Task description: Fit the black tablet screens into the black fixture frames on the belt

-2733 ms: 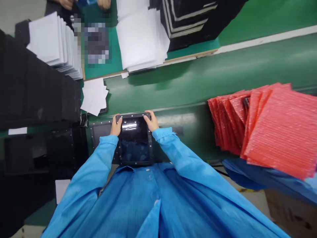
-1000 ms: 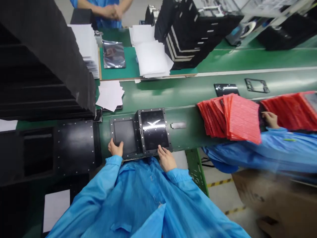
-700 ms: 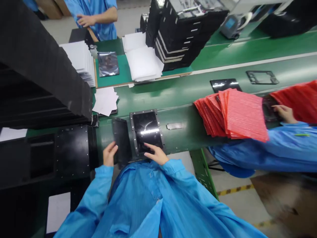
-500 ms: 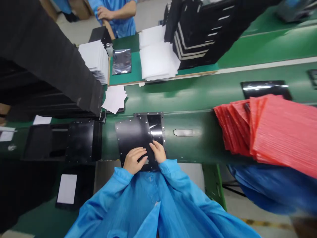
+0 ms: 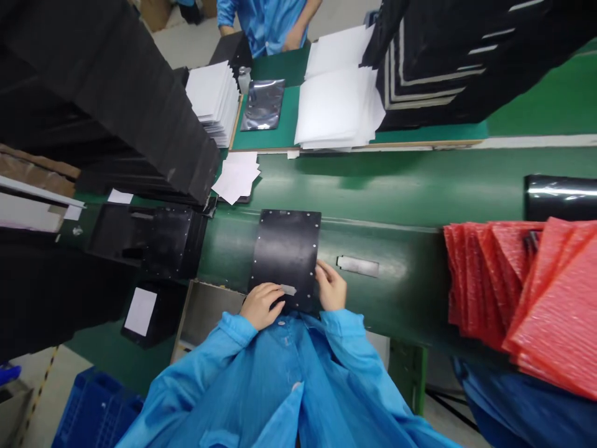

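A black panel point(image 5: 286, 249) with small light dots along its edges lies on the green work surface in front of me. My left hand point(image 5: 263, 305) rests on its lower left part, fingers slightly spread, beside a small grey strip point(image 5: 288, 290) on the panel. At the panel's right edge is my right hand point(image 5: 331, 285), its fingers bent against that edge. To the right of this hand lies a flat silver metal piece point(image 5: 358, 266).
Red bubble bags point(image 5: 555, 298) are heaped at the right. Tall black stacks point(image 5: 116, 93) stand at the left, near more dotted panels point(image 5: 168, 241). White sheets point(image 5: 333, 109) lie across the surface. Beyond them a person in blue point(image 5: 268, 25) stands.
The upper panel now covers the one beneath it, which showed at its right before. My right hand has moved to the panel's right edge. The camera view has shifted.
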The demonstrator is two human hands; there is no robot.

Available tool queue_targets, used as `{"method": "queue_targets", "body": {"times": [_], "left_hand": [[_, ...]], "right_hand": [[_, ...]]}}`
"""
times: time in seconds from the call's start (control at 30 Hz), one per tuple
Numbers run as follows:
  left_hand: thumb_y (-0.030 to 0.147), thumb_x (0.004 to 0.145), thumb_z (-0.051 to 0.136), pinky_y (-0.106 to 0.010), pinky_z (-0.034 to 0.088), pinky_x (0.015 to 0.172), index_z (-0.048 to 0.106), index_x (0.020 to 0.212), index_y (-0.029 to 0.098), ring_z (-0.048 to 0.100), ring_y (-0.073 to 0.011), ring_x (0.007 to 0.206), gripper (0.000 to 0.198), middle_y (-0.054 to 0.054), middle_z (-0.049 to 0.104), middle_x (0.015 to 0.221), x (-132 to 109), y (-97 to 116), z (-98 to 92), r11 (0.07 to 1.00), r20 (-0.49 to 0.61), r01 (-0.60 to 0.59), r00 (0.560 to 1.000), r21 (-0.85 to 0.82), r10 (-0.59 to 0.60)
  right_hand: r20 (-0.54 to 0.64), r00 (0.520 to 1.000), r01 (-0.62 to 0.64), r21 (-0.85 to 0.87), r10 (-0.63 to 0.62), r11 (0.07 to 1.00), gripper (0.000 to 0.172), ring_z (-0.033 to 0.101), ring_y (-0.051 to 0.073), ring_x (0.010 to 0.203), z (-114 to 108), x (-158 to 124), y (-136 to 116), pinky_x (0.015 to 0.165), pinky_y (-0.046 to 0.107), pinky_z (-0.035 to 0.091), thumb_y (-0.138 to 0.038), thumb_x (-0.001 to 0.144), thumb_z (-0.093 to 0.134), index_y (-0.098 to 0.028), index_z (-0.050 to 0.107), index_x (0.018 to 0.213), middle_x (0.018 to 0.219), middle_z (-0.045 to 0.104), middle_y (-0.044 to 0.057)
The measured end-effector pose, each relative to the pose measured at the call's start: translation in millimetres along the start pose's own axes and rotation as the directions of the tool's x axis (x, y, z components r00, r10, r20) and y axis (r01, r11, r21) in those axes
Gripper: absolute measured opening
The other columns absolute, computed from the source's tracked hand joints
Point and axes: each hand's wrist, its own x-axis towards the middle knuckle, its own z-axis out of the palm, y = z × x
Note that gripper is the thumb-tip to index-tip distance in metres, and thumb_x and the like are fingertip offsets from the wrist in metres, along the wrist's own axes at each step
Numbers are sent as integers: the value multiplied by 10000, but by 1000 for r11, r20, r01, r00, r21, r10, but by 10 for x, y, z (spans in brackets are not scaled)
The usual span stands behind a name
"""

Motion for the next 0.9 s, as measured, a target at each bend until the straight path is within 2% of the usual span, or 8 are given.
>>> {"method": "queue_targets", "body": {"times": [0.13, 0.3, 0.4, 0.5, 0.6, 0.73, 0.8, 0.9], "left_hand": [[293, 828, 598, -455, 519, 950, 659, 1122, 195, 565, -280, 1172, 315, -120, 634, 1246, 7, -43, 101, 989, 97, 51, 993, 137, -65], [331, 821, 626, -404, 487, 958, 644, 1128, 201, 534, -253, 1201, 334, -106, 617, 1272, 52, -73, 15, 984, 220, -25, 975, 177, -15], [331, 785, 672, -361, 439, 1014, 646, 1125, 216, 524, -228, 1223, 360, -62, 616, 1298, 86, -520, -490, 975, 203, 32, 976, 220, -78], [234, 796, 643, -395, 379, 1073, 648, 1113, 141, 503, -265, 1242, 330, -111, 600, 1314, -23, -1405, -1281, 922, 9, 277, 957, 270, -291], [203, 884, 499, -415, 390, 1062, 586, 1206, 60, 518, -285, 1224, 363, -179, 586, 1309, -276, -2346, -1859, 772, -243, 603, 794, 199, -557], [310, 928, 451, -503, 350, 1078, 410, 1362, -35, 453, -359, 1288, 556, -282, 479, 1386, -688, -2904, -1799, 402, -451, 911, 322, -91, -832], [408, 877, 542, -569, 327, 1073, 360, 1409, -8, 417, -402, 1306, 699, -288, 452, 1405, -875, -2916, -1599, 349, -480, 924, 239, -155, -844], [436, 838, 582, -487, 409, 1034, 366, 1429, 74, 502, -341, 1232, 726, -211, 549, 1332, -1101, -2933, -1430, 390, -495, 872, 210, -296, -843]], "right_hand": [[-131, 979, 137, -167, -159, 976, 432, 634, 284, 1096, -258, -22, 16, 984, 467, 496, -521, 770, 561, -166, 704, 970, 1114, 698, 154], [136, 990, 100, -407, -48, 908, 729, 644, 318, 1048, -210, -1, 289, 912, 479, 523, -643, 682, 565, -120, 623, 1185, 1224, 635, 200], [142, 986, 149, -557, -83, 817, 809, 611, 345, 1102, -181, 6, 301, 940, 491, 497, -687, 692, 512, -90, 585, 1234, 1268, 603, 214], [102, 969, 236, -640, -223, 731, 755, 594, 362, 1122, -105, -20, 74, 966, 509, 470, -684, 721, 479, -114, 601, 1201, 1249, 615, 198], [171, 948, 316, -616, -270, 721, 627, 608, 362, 1099, 265, -142, -249, 922, 514, 494, -634, 768, 488, -157, 619, 1153, 1212, 637, 168], [486, 866, 383, -491, -119, 782, 578, 605, 343, 1118, 1275, -350, -387, 910, 479, 523, -621, 780, 515, -201, 620, 1164, 1239, 634, 131], [619, 785, 348, -437, -3, 829, 645, 584, 334, 1160, 1852, -396, -279, 951, 475, 508, -644, 734, 559, -204, 604, 1204, 1284, 610, 128], [662, 721, 149, -435, 203, 888, 784, 550, 336, 1215, 2601, -360, -41, 1000, 489, 477, -629, 627, 670, -182, 565, 1263, 1379, 531, 164]]}}
